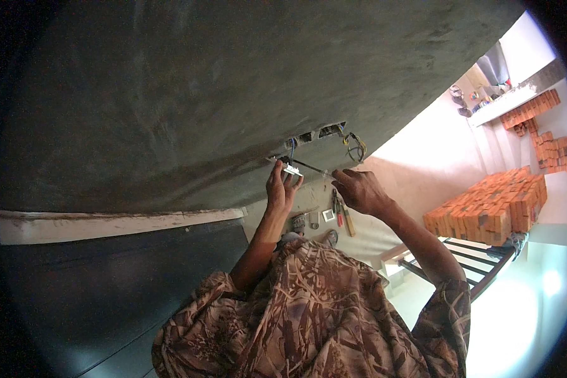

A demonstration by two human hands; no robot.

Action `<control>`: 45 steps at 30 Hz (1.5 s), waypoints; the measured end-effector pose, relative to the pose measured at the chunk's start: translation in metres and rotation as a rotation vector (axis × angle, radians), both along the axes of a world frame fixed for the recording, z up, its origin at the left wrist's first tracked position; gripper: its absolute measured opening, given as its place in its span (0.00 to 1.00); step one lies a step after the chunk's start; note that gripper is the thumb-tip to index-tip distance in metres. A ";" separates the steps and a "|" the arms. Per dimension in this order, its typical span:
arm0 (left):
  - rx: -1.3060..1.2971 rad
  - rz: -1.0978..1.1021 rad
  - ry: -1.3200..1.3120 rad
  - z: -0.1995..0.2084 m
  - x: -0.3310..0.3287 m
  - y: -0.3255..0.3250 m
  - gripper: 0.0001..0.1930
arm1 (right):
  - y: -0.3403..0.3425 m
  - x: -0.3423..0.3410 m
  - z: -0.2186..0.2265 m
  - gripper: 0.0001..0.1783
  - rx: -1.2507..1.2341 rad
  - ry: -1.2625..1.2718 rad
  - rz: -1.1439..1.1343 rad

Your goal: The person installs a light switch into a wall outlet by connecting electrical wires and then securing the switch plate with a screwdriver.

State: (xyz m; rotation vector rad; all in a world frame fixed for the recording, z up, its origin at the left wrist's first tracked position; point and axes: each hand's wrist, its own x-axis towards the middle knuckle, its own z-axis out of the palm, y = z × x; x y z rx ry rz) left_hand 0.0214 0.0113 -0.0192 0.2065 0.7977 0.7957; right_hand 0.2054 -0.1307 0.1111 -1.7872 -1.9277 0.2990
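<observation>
My left hand point(280, 189) grips a white wall switch or socket fitting point(292, 170) at its edges, close to the grey wall. Thin blue wires point(293, 145) run from a recessed box in the wall down to the back of this fitting. In my right hand point(363, 191) is a screwdriver point(310, 167), its handle between the fingers and its long dark shaft reaching left. The shaft's tip meets the fitting's wired side; the exact contact point is too small to see. Beside it, loose yellow and dark wires point(357, 150) hang from another wall box point(331, 130).
Below my hands, red-handled pliers point(339, 213), a white square frame point(328, 215) and other small items lie on the floor near my feet. Stacked orange bricks point(485, 208) stand to the right, by a dark-barred frame point(479, 269). A pale ledge point(120, 225) runs along the left.
</observation>
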 end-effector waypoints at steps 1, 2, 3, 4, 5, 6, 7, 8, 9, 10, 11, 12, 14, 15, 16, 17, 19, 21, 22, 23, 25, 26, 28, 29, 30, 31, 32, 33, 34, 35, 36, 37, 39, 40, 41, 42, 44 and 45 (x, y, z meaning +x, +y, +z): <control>0.004 0.002 0.010 0.000 0.002 0.000 0.22 | 0.000 0.000 0.000 0.11 0.000 0.038 -0.017; 0.013 0.006 0.021 -0.001 0.002 0.002 0.21 | 0.001 -0.002 0.000 0.11 0.006 0.077 -0.032; 0.009 0.006 0.019 -0.001 0.001 0.002 0.21 | 0.001 -0.003 0.001 0.11 0.011 0.116 -0.049; 0.005 0.004 0.017 -0.001 0.002 0.002 0.22 | 0.001 -0.004 0.002 0.11 -0.002 0.130 -0.066; 0.005 0.005 0.016 0.000 0.002 0.004 0.22 | 0.002 -0.006 0.004 0.11 -0.012 0.144 -0.081; 0.004 -0.001 0.028 0.001 0.002 0.004 0.24 | 0.002 -0.008 0.006 0.11 -0.022 0.157 -0.097; 0.002 -0.008 0.039 0.002 0.001 0.003 0.26 | 0.000 -0.011 0.008 0.10 -0.012 0.153 -0.126; 0.003 -0.013 0.051 0.008 0.000 0.003 0.28 | 0.000 -0.013 0.011 0.09 0.001 0.152 -0.152; -0.018 -0.021 0.038 0.014 0.001 -0.001 0.26 | -0.003 -0.016 0.014 0.09 0.012 0.149 -0.179; -0.040 -0.031 0.025 0.019 0.004 -0.009 0.25 | -0.010 -0.018 0.019 0.08 0.021 0.158 -0.224; -0.053 -0.032 0.013 0.026 0.003 -0.012 0.24 | -0.019 -0.021 0.025 0.08 0.038 0.170 -0.258; -0.045 -0.037 0.036 0.026 0.000 -0.014 0.26 | -0.029 -0.024 0.028 0.07 0.051 0.183 -0.291; -0.057 -0.065 0.042 0.024 -0.011 -0.017 0.27 | -0.053 -0.028 0.030 0.06 0.033 0.328 -0.422; -0.070 -0.078 0.046 0.028 -0.015 -0.020 0.27 | -0.067 -0.030 0.028 0.05 0.015 0.402 -0.488; -0.079 -0.096 0.118 0.032 -0.017 -0.023 0.28 | -0.079 -0.031 0.022 0.05 0.023 0.459 -0.551; -0.046 -0.137 0.133 0.030 -0.020 -0.026 0.30 | -0.093 -0.032 0.014 0.06 0.028 0.514 -0.612; 0.024 -0.203 0.170 0.018 -0.031 -0.027 0.33 | -0.119 -0.032 -0.007 0.07 -0.015 0.601 -0.710; 0.032 -0.232 0.200 0.011 -0.029 -0.023 0.30 | -0.144 -0.023 -0.018 0.09 -0.090 0.638 -0.808; 0.083 -0.252 0.224 0.008 -0.029 -0.019 0.29 | -0.153 -0.019 -0.020 0.11 -0.113 0.608 -0.824; 0.130 -0.272 0.250 0.002 -0.030 -0.019 0.29 | -0.162 -0.014 -0.027 0.12 -0.065 0.635 -0.802; 0.185 -0.214 0.354 -0.016 -0.038 -0.023 0.27 | -0.176 -0.004 -0.043 0.12 0.019 0.521 -0.756; 0.178 -0.174 0.403 -0.029 -0.044 -0.027 0.27 | -0.181 0.003 -0.052 0.09 0.060 0.427 -0.649; 0.145 -0.157 0.496 -0.061 -0.052 -0.047 0.26 | -0.191 0.013 -0.068 0.07 -0.027 0.534 -0.616; 0.119 -0.188 0.540 -0.081 -0.055 -0.066 0.24 | -0.201 0.020 -0.087 0.07 -0.100 0.552 -0.588; 0.093 -0.229 0.584 -0.099 -0.055 -0.086 0.23 | -0.215 0.024 -0.115 0.08 0.014 0.431 -0.595; 0.062 -0.317 0.590 -0.119 -0.058 -0.110 0.22 | -0.228 0.037 -0.143 0.09 -0.214 0.433 -0.596; 0.028 -0.403 0.605 -0.134 -0.066 -0.136 0.21 | -0.237 0.039 -0.156 0.13 -0.309 0.434 -0.594; 0.075 -0.513 0.634 -0.137 -0.062 -0.161 0.19 | -0.255 0.042 -0.181 0.18 -0.496 0.397 -0.681; 0.126 -0.617 0.661 -0.133 -0.062 -0.186 0.17 | -0.285 0.045 -0.222 0.21 -0.503 0.348 -0.654; 0.258 -0.665 0.676 -0.135 -0.070 -0.205 0.16 | -0.319 0.045 -0.268 0.24 -0.619 0.300 -0.661; 0.391 -0.719 0.684 -0.136 -0.076 -0.225 0.15 | -0.367 0.043 -0.326 0.31 -0.731 0.210 -0.671; 0.515 -0.633 0.786 -0.142 -0.088 -0.248 0.15 | -0.397 0.030 -0.333 0.27 -0.780 0.197 -0.610; 0.616 -0.589 1.077 -0.163 -0.146 -0.298 0.17 | -0.483 0.003 -0.387 0.31 -1.202 0.179 -0.580; 0.561 -0.650 1.265 -0.179 -0.190 -0.329 0.20 | -0.537 -0.007 -0.416 0.30 -1.156 0.168 -0.462; 0.368 -0.630 1.222 -0.193 -0.209 -0.340 0.24 | -0.558 -0.021 -0.392 0.23 -1.135 0.117 -0.353; 0.371 -0.577 1.453 -0.218 -0.243 -0.370 0.25 | -0.575 -0.042 -0.378 0.23 -1.180 0.170 -0.383; 0.187 -0.550 1.513 -0.228 -0.294 -0.425 0.27 | -0.617 -0.066 -0.363 0.23 -1.270 0.227 -0.440; 0.082 -0.802 1.558 -0.228 -0.304 -0.439 0.27 | -0.629 -0.069 -0.362 0.23 -1.290 0.231 -0.479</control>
